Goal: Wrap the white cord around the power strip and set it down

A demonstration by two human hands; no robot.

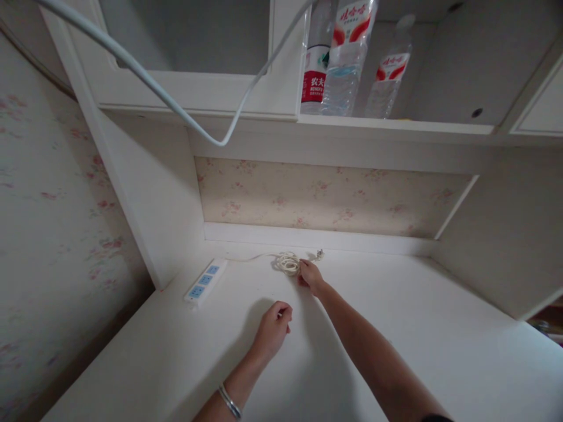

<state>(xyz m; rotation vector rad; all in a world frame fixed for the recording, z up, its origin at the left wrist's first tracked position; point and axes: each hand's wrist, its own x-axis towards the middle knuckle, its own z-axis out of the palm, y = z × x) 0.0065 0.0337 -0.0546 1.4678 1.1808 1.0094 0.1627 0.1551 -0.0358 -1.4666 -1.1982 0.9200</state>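
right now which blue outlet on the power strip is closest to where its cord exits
The far outlet, by the end of the white power strip where the cream cord leaves; the middle outlet and near outlet sit farther from that end.

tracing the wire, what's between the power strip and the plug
In the head view, a coiled cord lies between the power strip and the plug, with the right hand at it.

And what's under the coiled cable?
White desk surface shows around the coiled cable. What lies directly beneath its loops is covered, and the right hand blocks the view at the coil's right edge.
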